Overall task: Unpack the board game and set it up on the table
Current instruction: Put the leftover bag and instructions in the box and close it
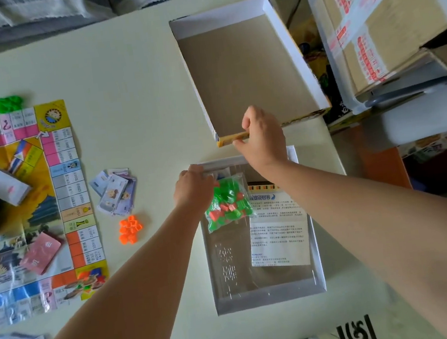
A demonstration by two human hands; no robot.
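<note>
Head view: the bag [227, 205] of green and red pieces lies in the far-left part of the tray [270, 299], whose long axis runs 12 to 6 on the bench [137, 81]. The left hand [193, 185] is nearer, at the bag's 10 o'clock, with its fingers curled into the tray corner; whether they pinch the bag I cannot tell. The right hand [261, 134] pinches the near wall of the lid [247, 69], at the tray's 12 o'clock. The board [38, 190] lies at 9 o'clock, so the bag probably goes left.
</note>
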